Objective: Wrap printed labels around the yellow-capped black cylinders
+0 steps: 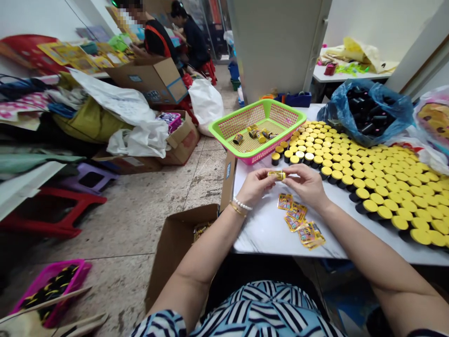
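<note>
Container, small and cylindrical, its shiny yellow surface broken by dark print too small to read, lies sideways between the person's hands above the worktop, the left hand pinching one end and the right hand holding the other with its fingertips. Nearer the body than both hands, flat yellow pieces with pinkish print lie in an overlapping trail; beyond the left hand, a green-and-pink basket holds similar containers, and right of the right hand stand crowded yellow-capped black jars.
</note>
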Demonstrator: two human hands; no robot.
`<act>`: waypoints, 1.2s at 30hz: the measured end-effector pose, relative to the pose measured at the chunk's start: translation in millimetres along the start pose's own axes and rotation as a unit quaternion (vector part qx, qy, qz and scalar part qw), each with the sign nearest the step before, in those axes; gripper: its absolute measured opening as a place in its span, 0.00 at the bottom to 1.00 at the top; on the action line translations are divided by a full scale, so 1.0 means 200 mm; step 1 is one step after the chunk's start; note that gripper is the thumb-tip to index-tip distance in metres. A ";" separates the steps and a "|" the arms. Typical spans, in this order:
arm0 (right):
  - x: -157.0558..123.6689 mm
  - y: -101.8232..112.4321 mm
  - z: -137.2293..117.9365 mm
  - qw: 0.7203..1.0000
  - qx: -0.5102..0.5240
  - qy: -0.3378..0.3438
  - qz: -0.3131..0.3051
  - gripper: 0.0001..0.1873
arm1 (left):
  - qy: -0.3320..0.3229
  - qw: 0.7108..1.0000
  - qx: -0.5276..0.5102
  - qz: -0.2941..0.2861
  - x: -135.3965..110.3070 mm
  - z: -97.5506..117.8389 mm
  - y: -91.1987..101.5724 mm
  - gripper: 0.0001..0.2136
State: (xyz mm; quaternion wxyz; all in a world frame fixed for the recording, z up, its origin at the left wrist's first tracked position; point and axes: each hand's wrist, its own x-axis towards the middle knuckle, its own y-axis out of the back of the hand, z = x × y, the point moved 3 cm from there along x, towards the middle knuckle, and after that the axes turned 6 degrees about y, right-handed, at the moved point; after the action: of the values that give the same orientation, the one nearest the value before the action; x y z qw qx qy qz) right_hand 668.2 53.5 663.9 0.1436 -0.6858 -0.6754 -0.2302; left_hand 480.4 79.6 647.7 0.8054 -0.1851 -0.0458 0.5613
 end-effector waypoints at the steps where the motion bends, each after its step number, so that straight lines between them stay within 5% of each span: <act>1: 0.00 0.00 0.00 1.000 -0.007 0.002 0.002 0.16 | -0.014 1.000 0.007 0.000 0.00 0.01 0.00 0.22; 7: -0.02 -0.05 0.05 0.976 0.122 -0.180 0.014 0.22 | -0.095 0.995 0.043 0.001 -0.01 0.06 -0.03 0.22; 13: -0.03 -0.04 0.04 0.999 0.016 -0.036 -0.010 0.18 | -0.045 0.997 0.067 -0.015 -0.02 0.05 -0.02 0.23; 19: 0.01 -0.01 0.07 0.976 0.118 -0.119 -0.139 0.21 | 0.066 0.996 0.039 -0.037 0.01 -0.03 -0.01 0.28; 26: -0.01 -0.03 0.01 0.991 0.113 -0.050 -0.058 0.13 | 0.096 0.995 0.035 -0.015 0.00 -0.05 -0.02 0.31; 30: -0.02 -0.06 0.00 0.986 0.118 -0.066 -0.099 0.14 | 0.089 0.994 0.060 0.022 0.00 -0.06 -0.03 0.31; 36: -0.02 -0.05 -0.03 0.989 0.141 -0.030 -0.029 0.10 | 0.110 0.992 -0.044 -0.044 0.00 -0.03 -0.06 0.28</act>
State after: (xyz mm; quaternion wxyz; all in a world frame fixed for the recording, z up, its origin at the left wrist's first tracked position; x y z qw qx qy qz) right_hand 657.7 47.3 666.9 0.2121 -0.6454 -0.7245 -0.1164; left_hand 492.0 73.6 645.5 0.8205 -0.2791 0.0102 0.4988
